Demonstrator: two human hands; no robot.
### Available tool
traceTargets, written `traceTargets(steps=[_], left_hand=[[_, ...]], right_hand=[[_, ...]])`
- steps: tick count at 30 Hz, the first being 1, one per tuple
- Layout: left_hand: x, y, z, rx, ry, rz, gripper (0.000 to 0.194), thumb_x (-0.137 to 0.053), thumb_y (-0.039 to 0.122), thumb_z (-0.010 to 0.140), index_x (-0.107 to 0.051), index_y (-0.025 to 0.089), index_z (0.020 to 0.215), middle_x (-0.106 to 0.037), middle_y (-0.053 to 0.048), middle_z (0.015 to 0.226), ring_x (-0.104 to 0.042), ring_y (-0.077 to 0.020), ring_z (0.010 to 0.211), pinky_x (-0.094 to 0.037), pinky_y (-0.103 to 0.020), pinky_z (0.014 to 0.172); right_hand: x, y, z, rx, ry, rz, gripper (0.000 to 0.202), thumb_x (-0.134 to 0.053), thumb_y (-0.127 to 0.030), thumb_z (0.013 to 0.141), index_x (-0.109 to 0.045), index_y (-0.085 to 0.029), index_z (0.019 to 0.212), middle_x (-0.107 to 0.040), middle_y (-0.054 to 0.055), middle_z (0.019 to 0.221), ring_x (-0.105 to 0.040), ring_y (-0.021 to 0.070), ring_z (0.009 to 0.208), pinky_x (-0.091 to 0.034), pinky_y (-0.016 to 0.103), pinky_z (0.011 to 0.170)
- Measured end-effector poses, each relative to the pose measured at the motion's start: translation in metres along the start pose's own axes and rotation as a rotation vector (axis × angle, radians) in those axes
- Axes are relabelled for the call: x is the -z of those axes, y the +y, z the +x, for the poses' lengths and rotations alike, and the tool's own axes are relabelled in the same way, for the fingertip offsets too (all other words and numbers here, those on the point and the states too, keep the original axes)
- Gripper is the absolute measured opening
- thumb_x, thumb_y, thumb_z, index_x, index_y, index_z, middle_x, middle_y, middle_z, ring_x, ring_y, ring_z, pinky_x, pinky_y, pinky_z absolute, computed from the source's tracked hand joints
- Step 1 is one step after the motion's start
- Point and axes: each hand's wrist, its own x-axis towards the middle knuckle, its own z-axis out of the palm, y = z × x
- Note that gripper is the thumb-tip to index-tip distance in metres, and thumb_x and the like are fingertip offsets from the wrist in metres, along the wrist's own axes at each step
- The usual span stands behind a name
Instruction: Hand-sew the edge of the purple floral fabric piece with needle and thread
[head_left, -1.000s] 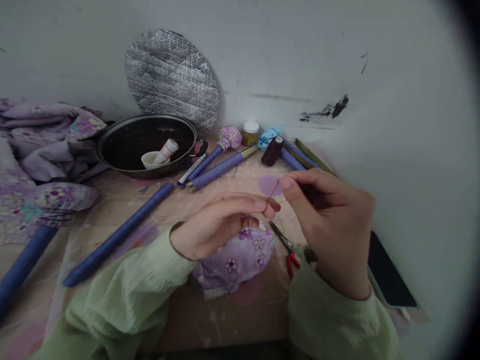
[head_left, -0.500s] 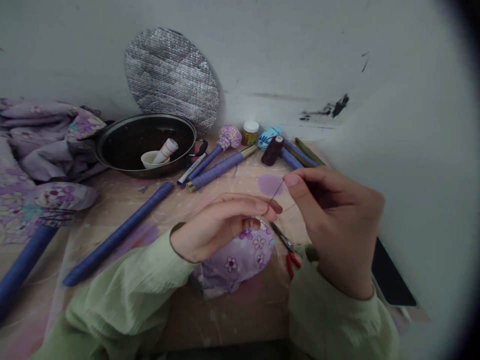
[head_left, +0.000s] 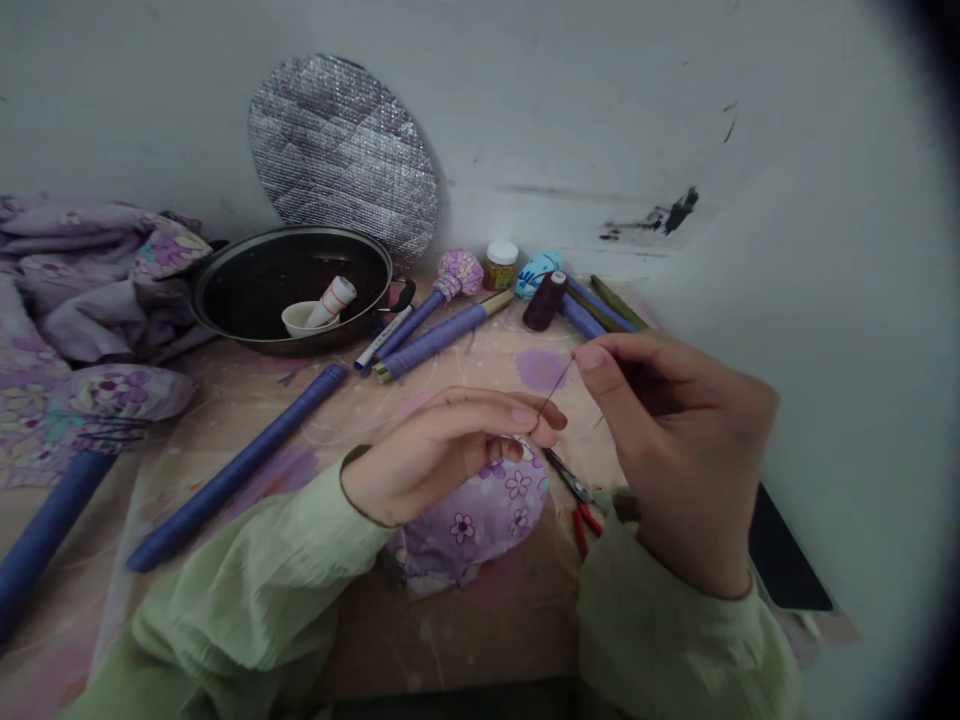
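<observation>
A thin dark thread (head_left: pixel 554 388) runs taut and slanting between my two hands. My left hand (head_left: pixel 450 440) pinches its lower end between thumb and forefinger, the other fingers loosely curled. Higher up and to the right, my right hand (head_left: pixel 667 440) grips the upper end between thumb and forefinger. Whether a needle is in the fingers, I cannot tell. Under my left hand lies a purple flowered cloth piece (head_left: pixel 480 525), partly covered by the hand. Scissors with red handles (head_left: pixel 585 520) lie beside the cloth, near my right sleeve. A dark thread spool (head_left: pixel 545 302) stands behind my hands.
Blue wrapped sticks (head_left: pixel 240 465) lie to the left and behind. A black pan (head_left: pixel 292 345) holding a small white cup (head_left: pixel 300 320) stands at the back left, near a silver round mat (head_left: pixel 345 150). A phone (head_left: pixel 787 555) lies at right, beside the wall.
My right hand has shifted slightly to the right, drawing a little farther from my left hand. My left hand stays almost still, and the thread remains between them.
</observation>
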Motion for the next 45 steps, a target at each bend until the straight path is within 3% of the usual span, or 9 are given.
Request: traceTargets(steps=[10,21,29,37,41,45], left_hand=[[0.001,-0.001,0.001,-0.02,-0.007,0.057,0.016,-0.064,0.022,0.073,-0.075,0.018,0.063,-0.064,-0.005,0.072,-0.053,-0.0184,0.087,-0.041,-0.027,0.077],[0.003,-0.001,0.0,0.007,-0.012,-0.02,0.015,-0.065,0.021,0.077,-0.076,0.015,0.07,-0.066,-0.004,0.087,-0.053,-0.0121,0.077,-0.041,-0.023,0.072],[0.002,-0.001,0.001,-0.012,-0.001,-0.044,0.023,-0.056,0.022,0.081,-0.077,0.015,0.072,-0.068,-0.006,0.088,-0.057,-0.0137,0.078,-0.042,-0.023,0.07],[0.004,-0.004,0.002,-0.118,0.152,0.158,0.018,-0.059,0.022,0.081,-0.076,0.016,0.077,-0.071,-0.007,0.098,-0.06,-0.021,0.103,-0.043,-0.025,0.076],[0.004,-0.005,0.002,-0.209,0.215,0.271,0.01,-0.066,0.022,0.078,-0.075,0.018,0.08,-0.071,-0.004,0.097,-0.06,-0.0197,0.103,-0.042,-0.026,0.09],[0.002,-0.005,0.002,-0.216,0.229,0.318,0.007,-0.069,0.021,0.077,-0.075,0.019,0.078,-0.07,-0.003,0.098,-0.06,-0.0184,0.101,-0.044,-0.026,0.089]], right_hand=[[0.003,0.0,0.0,-0.006,0.007,-0.007,0.009,-0.063,-0.023,0.085,-0.069,-0.022,0.078,-0.062,-0.001,0.065,-0.053,0.0122,0.056,-0.042,0.027,0.05],[0.003,0.0,0.0,-0.009,0.012,0.029,0.009,-0.063,-0.022,0.085,-0.068,-0.022,0.078,-0.061,-0.002,0.066,-0.052,0.012,0.056,-0.042,0.027,0.05],[0.006,-0.001,0.0,-0.006,0.011,0.026,0.007,-0.065,-0.023,0.084,-0.068,-0.023,0.078,-0.058,-0.002,0.064,-0.049,0.0115,0.054,-0.04,0.026,0.049],[0.009,-0.004,0.0,0.014,0.038,0.021,0.007,-0.064,-0.021,0.084,-0.068,-0.022,0.079,-0.056,-0.003,0.063,-0.047,0.0113,0.053,-0.037,0.026,0.047],[0.012,-0.005,-0.001,0.02,0.044,0.03,0.003,-0.066,-0.021,0.083,-0.067,-0.023,0.081,-0.057,-0.003,0.065,-0.046,0.0109,0.055,-0.037,0.025,0.048],[0.012,-0.004,-0.002,0.003,0.055,0.021,0.005,-0.065,-0.022,0.083,-0.068,-0.025,0.08,-0.056,-0.003,0.063,-0.046,0.0114,0.053,-0.036,0.026,0.047]])
